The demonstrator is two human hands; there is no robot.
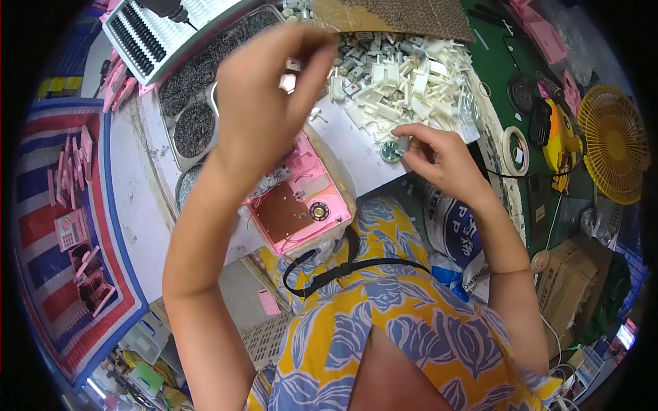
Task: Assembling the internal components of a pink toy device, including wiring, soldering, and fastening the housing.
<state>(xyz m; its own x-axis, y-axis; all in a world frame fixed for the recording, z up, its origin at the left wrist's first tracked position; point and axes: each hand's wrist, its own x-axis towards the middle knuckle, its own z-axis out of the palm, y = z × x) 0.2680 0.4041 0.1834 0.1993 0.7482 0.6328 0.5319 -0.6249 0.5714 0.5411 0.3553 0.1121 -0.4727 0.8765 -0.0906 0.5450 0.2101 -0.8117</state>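
The left hand (264,103) is raised above the tabletop (147,205), fingers bunched toward the thumb up by the far edge; whether anything small is pinched there cannot be told, since the back of the hand hides the fingertips. Below it, an opened pink casing (298,202) is laid face down near the front edge, so its brown circuit board (281,214) and round speaker disc (319,211) are exposed for work.

The right hand (439,157) is held low at the right front edge of the tabletop, thumb and forefinger closed on a small grey part (403,144), kept just beside the heap of white plastic parts (404,79) within easy reach. A small round green piece (391,152) is seen touching the tabletop edge under those fingers.

At the left, metal trays of dark screws (195,103) are lined along the tabletop edge, close to the casing. Off to the right, a roll of tape (515,151) and a yellow fan (613,144) are set well apart on a green surface.
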